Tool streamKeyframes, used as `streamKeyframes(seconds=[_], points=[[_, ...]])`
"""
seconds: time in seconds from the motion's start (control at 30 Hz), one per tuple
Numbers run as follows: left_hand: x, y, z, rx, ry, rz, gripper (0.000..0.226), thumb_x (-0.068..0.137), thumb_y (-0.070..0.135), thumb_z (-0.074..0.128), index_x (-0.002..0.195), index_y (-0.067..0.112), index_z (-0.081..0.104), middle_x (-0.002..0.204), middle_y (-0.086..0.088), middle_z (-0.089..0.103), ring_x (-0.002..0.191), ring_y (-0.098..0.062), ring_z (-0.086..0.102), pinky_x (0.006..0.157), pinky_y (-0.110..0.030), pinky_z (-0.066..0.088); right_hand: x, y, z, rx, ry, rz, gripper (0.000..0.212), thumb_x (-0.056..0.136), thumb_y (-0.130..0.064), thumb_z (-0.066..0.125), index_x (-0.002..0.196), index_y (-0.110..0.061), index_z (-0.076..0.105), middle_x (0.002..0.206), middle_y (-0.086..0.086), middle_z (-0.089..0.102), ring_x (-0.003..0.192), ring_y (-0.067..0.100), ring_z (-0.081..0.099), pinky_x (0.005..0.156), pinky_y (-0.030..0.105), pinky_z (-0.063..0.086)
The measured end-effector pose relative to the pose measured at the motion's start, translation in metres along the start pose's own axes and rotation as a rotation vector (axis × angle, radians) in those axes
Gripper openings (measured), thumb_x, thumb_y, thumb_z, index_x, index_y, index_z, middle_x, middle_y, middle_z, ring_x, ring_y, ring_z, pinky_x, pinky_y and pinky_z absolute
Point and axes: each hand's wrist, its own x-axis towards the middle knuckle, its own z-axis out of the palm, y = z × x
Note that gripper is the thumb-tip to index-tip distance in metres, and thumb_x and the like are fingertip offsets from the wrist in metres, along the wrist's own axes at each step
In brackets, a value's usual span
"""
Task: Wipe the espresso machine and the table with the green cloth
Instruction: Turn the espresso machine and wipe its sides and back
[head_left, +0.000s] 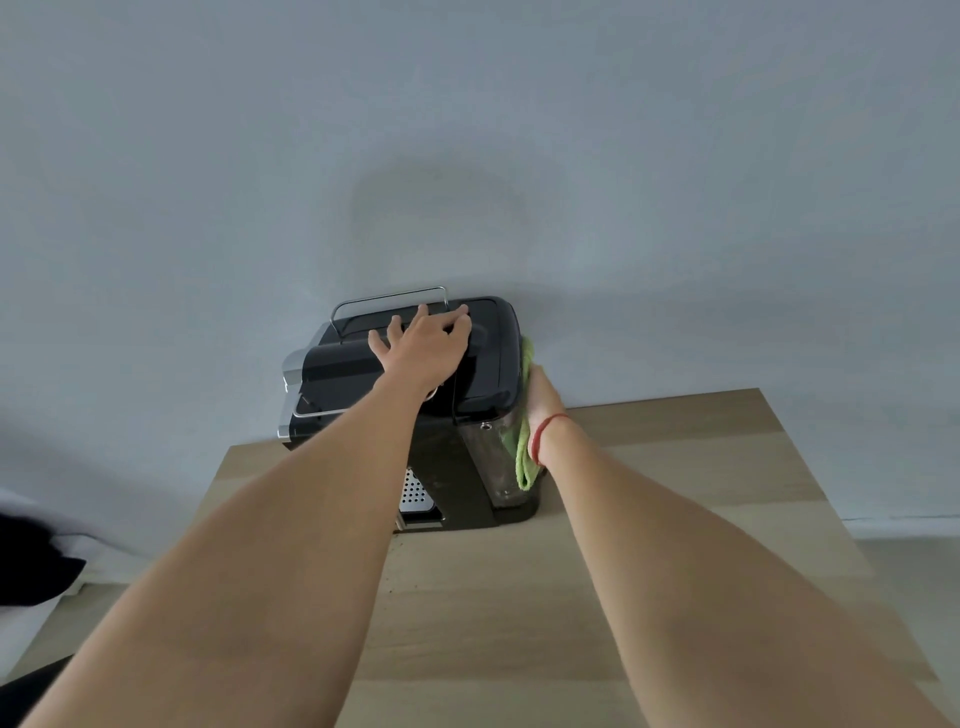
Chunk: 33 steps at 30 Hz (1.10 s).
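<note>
A black espresso machine (488, 374) with silver trim stands at the far edge of the wooden table (649, 545), against the wall. My left hand (426, 343) lies flat on its top with the fingers spread. My right hand (545, 405) presses the green cloth (523, 457) against the machine's right side, over the clear water tank. The cloth hangs down below my wrist, which wears a red string. Most of the machine's front is hidden behind my left forearm; only part of the perforated drip tray (413, 491) shows.
A plain grey wall (467, 156) rises directly behind the machine. A few dark crumbs (397, 582) lie on the table in front of it. At the left, off the table, are a white surface and a dark object (31, 561).
</note>
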Motion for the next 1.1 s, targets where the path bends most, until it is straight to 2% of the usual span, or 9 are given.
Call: streamKeyframes(seconds=[0.2, 0.33, 0.4, 0.5, 0.6, 0.7, 0.83, 0.97, 1.1], points=[[0.001, 0.0, 0.003, 0.008, 0.061, 0.008, 0.074, 0.071, 0.086, 0.039, 0.135, 0.049, 0.044, 0.155, 0.004, 0.03, 0.146, -0.033, 0.011, 0.114, -0.056, -0.003, 0.003, -0.023, -0.003, 0.023, -0.077, -0.123, 0.061, 0.081, -0.062, 0.05, 0.115, -0.014, 0.064, 0.099, 0.009, 0.07, 0.091, 0.03, 0.065, 0.087, 0.042, 0.053], [0.001, 0.001, 0.003, -0.037, 0.067, 0.004, 0.074, 0.07, 0.085, 0.044, 0.135, 0.049, 0.044, 0.156, 0.004, 0.029, 0.147, -0.03, 0.01, 0.115, -0.056, -0.004, 0.014, 0.01, -0.01, -0.061, 0.049, -0.07, 0.059, 0.089, -0.063, 0.031, 0.08, -0.01, 0.054, 0.051, 0.004, 0.061, 0.059, 0.026, 0.056, 0.073, 0.036, 0.053], [0.001, 0.0, 0.003, -0.035, 0.058, 0.004, 0.073, 0.071, 0.085, 0.043, 0.135, 0.05, 0.043, 0.157, 0.004, 0.026, 0.148, -0.029, 0.008, 0.115, -0.056, -0.005, 0.016, 0.028, -0.014, -0.033, 0.053, 0.015, 0.075, 0.085, -0.073, 0.031, 0.108, -0.008, 0.06, 0.098, 0.012, 0.072, 0.097, 0.033, 0.059, 0.104, 0.048, 0.039], [0.0, 0.0, 0.003, -0.031, 0.046, 0.009, 0.074, 0.071, 0.085, 0.041, 0.137, 0.051, 0.041, 0.159, 0.003, 0.021, 0.148, -0.03, 0.006, 0.115, -0.056, -0.005, 0.006, 0.04, -0.018, 0.081, 0.032, 0.1, 0.079, 0.084, -0.075, 0.033, 0.144, -0.024, 0.036, 0.144, 0.004, 0.043, 0.131, 0.032, 0.043, 0.101, 0.046, 0.035], [0.0, 0.001, 0.002, -0.017, 0.043, 0.014, 0.074, 0.073, 0.085, 0.039, 0.139, 0.051, 0.038, 0.16, 0.002, 0.018, 0.148, -0.031, 0.005, 0.115, -0.056, -0.006, 0.005, 0.042, -0.019, 0.101, 0.091, 0.063, 0.057, 0.097, -0.052, 0.034, 0.136, -0.013, 0.047, 0.115, 0.009, 0.06, 0.097, 0.027, 0.061, 0.074, 0.025, 0.049], [0.0, 0.0, 0.003, 0.011, 0.042, 0.024, 0.074, 0.075, 0.085, 0.035, 0.14, 0.052, 0.035, 0.16, 0.002, 0.016, 0.148, -0.032, 0.005, 0.114, -0.056, -0.006, 0.013, 0.036, -0.016, -0.027, 0.132, 0.028, 0.065, 0.088, -0.061, 0.035, 0.119, -0.007, 0.058, 0.109, 0.013, 0.063, 0.1, 0.03, 0.06, 0.09, 0.039, 0.048], [0.003, -0.001, 0.004, 0.028, 0.055, 0.02, 0.073, 0.075, 0.085, 0.034, 0.14, 0.052, 0.034, 0.16, 0.001, 0.017, 0.147, -0.032, 0.006, 0.115, -0.057, -0.005, 0.033, 0.015, -0.011, -0.151, 0.08, -0.054, 0.075, 0.076, -0.074, 0.032, 0.108, -0.011, 0.057, 0.076, 0.01, 0.054, 0.069, 0.027, 0.054, 0.064, 0.034, 0.045], [0.005, -0.002, 0.006, 0.035, 0.054, 0.017, 0.073, 0.075, 0.085, 0.034, 0.14, 0.053, 0.034, 0.16, 0.002, 0.017, 0.147, -0.032, 0.006, 0.114, -0.057, -0.005, 0.095, 0.002, -0.01, -0.165, -0.004, -0.087, 0.092, 0.054, -0.088, 0.054, 0.124, -0.028, 0.059, 0.121, 0.007, 0.065, 0.103, 0.032, 0.064, 0.094, 0.048, 0.047], [0.007, -0.002, 0.006, 0.042, 0.059, 0.016, 0.072, 0.075, 0.085, 0.034, 0.14, 0.053, 0.035, 0.16, 0.003, 0.018, 0.147, -0.032, 0.007, 0.114, -0.057, -0.005, 0.12, 0.015, -0.019, -0.056, 0.01, -0.035, 0.077, 0.065, -0.079, 0.046, 0.119, -0.026, 0.063, 0.115, 0.007, 0.069, 0.105, 0.031, 0.064, 0.096, 0.047, 0.047]])
